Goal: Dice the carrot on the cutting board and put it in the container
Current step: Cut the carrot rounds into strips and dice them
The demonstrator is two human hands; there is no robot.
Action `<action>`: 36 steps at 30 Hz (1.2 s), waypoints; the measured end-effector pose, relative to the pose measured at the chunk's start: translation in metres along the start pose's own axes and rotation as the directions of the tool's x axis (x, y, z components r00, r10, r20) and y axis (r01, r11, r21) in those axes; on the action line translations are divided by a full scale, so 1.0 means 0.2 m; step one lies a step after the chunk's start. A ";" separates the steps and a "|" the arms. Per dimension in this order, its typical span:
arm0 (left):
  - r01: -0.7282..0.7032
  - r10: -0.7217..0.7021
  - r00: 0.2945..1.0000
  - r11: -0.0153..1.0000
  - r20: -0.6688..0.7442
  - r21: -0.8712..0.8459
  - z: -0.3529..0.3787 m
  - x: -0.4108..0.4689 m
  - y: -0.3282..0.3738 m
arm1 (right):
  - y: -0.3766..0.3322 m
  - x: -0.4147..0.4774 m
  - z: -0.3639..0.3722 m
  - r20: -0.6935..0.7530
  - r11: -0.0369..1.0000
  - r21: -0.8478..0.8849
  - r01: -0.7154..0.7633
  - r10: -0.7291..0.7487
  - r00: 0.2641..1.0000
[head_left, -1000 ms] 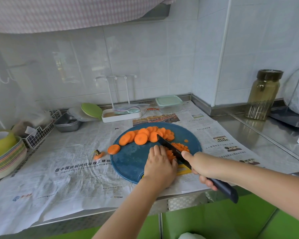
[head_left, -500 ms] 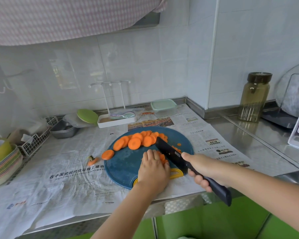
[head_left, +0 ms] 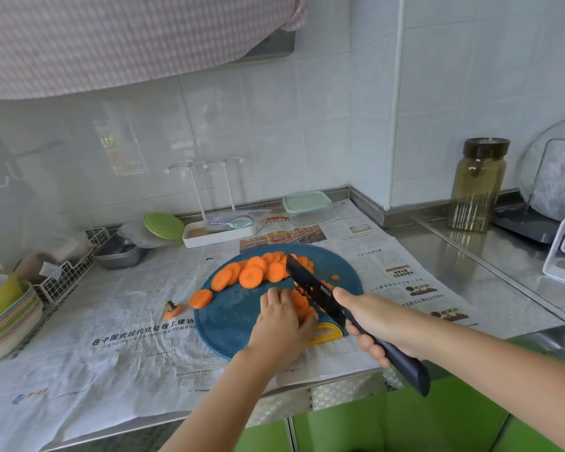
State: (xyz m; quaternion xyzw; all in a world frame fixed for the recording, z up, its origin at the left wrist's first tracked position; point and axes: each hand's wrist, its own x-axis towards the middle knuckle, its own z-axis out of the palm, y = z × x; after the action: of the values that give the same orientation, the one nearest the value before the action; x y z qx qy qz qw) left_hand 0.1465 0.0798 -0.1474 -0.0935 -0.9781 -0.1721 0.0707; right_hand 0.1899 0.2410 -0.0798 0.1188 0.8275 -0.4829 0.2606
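A round blue cutting board lies on newspaper. Orange carrot slices are piled along its far side, and one slice sits at its left edge. My left hand presses down on a small stack of carrot slices near the board's front. My right hand grips the dark handle of a black knife, its blade raised at a slant just right of that stack. A clear container with a pale green lid stands behind the board.
A carrot top lies on the newspaper left of the board. A white tray with spoons, a green lid, a metal tin, a wire basket and stacked coloured bowls stand at the left. A glass jar stands at the right.
The knife blade has lifted off the board and now tilts upward over the carrot stack. My left hand stays on the slices. The view has shifted slightly.
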 end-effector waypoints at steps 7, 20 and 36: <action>-0.021 0.021 1.000 1.000 -0.014 0.004 0.00 -0.02 -0.04 | -0.02 -0.03 0.02 0.011 0.999 -0.032 0.014 -0.013 1.000; -0.135 0.142 0.990 0.975 -0.024 0.179 0.01 -0.03 -0.04 | -0.07 -0.03 0.01 0.036 0.996 -0.058 -0.074 0.076 0.996; -0.114 0.126 0.990 0.977 -0.057 0.180 0.03 -0.03 -0.04 | -0.11 -0.03 0.00 0.041 0.992 -0.076 -0.100 0.103 0.994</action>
State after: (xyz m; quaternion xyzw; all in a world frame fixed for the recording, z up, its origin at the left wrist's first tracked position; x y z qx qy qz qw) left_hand 0.1501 0.0739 -0.1560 -0.1400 -0.9790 -0.0833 0.1223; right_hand 0.1853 0.2294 -0.0605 0.1403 0.8317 -0.4406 0.3074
